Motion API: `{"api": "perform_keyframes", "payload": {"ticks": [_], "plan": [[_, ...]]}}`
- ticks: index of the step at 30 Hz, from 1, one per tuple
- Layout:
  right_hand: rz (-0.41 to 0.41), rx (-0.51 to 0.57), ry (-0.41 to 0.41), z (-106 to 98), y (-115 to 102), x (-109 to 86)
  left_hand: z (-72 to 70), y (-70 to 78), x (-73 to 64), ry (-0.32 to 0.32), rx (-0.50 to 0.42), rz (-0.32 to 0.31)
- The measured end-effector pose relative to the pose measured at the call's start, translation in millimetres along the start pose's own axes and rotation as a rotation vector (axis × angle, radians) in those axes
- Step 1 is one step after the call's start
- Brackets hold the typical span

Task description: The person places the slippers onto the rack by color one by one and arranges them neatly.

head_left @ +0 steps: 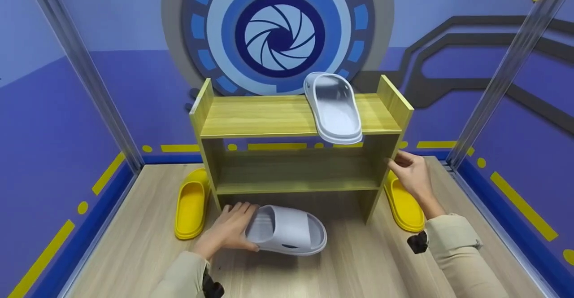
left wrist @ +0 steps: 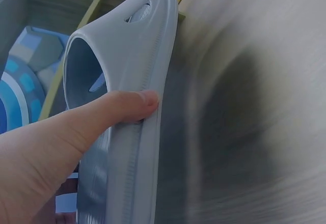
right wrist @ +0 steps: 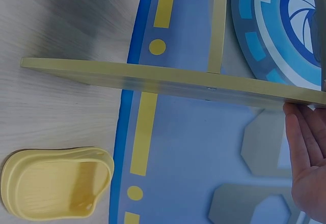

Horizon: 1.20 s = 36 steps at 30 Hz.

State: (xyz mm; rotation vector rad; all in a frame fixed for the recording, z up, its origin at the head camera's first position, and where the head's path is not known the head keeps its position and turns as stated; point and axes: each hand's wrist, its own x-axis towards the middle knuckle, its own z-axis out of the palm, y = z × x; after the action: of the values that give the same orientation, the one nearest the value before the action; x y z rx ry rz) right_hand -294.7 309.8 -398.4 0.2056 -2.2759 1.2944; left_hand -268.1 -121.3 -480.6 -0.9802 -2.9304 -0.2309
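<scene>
Gripping, L hand [head_left: 232, 230]: thumb on sole edge, other fingers round far side, pinching heel end of 1 pale-grey, round-toed, rubbery slide slipper [head_left: 291, 228]. Loc.: in front of bottom opening of yellowish wood-grain shelf unit [head_left: 264, 114], toe to R, apparently clear of pale wood-grain table [head_left: 148, 244].

R hand [head_left: 412, 174]: fingers near-straight, pressed together, tips on outer face of unit's R side panel [right wrist: 168, 76].

Top board: 1 matching pale-grey slipper [head_left: 338, 114], near end overhanging front edge. Table: 2 bright-yellow rubbery slippers, 1 L [head_left: 190, 208], 1 R [head_left: 406, 208] of unit.

Risks, judged fr. where I stood:
(1) Held slipper could have twisted or dropped; cause: one-end grip, toe unsupported.
(2) Toe could have knocked R panel; cause: slipper lay crosswise.
(3) Top slipper could have tipped off; cause: overhang + jolt.
(4) Unit could have skidded; cause: too hard a R-hand push, no fixings visible.
</scene>
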Motion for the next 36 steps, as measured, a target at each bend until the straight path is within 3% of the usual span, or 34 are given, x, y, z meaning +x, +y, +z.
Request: {"api": "perform_keyframes", "payload": {"ticks": [9,15,21,28,31,33,36], "plan": [[-0.026,-0.006,0.031,2.5,10.0,2.8,-16.2,7.9,2.2,0.044,0.025,0.052],[-0.028,0.001,0.012,0.2,-11.4,-1.8,-28.8,10.9,2.8,0.079,0.026,0.079],[-0.011,-0.019,0.020,0.1,-27.0,-6.2,-40.6,13.2,2.0,0.063,-0.006,0.069],[-0.021,0.017,0.008,1.5,15.7,4.2,-54.4,16.5,3.1,0.064,-0.020,0.076],[-0.055,0.134,-0.001,2.5,42.1,10.8,-60.0,17.2,4.5,0.082,-0.015,0.101],[-0.070,0.149,-0.002,2.5,48.1,11.9,-63.7,17.7,5.2,0.095,-0.003,0.116],[-0.078,0.118,0.012,2.8,38.7,9.3,-69.3,18.3,6.2,0.112,0.002,0.128]]}}
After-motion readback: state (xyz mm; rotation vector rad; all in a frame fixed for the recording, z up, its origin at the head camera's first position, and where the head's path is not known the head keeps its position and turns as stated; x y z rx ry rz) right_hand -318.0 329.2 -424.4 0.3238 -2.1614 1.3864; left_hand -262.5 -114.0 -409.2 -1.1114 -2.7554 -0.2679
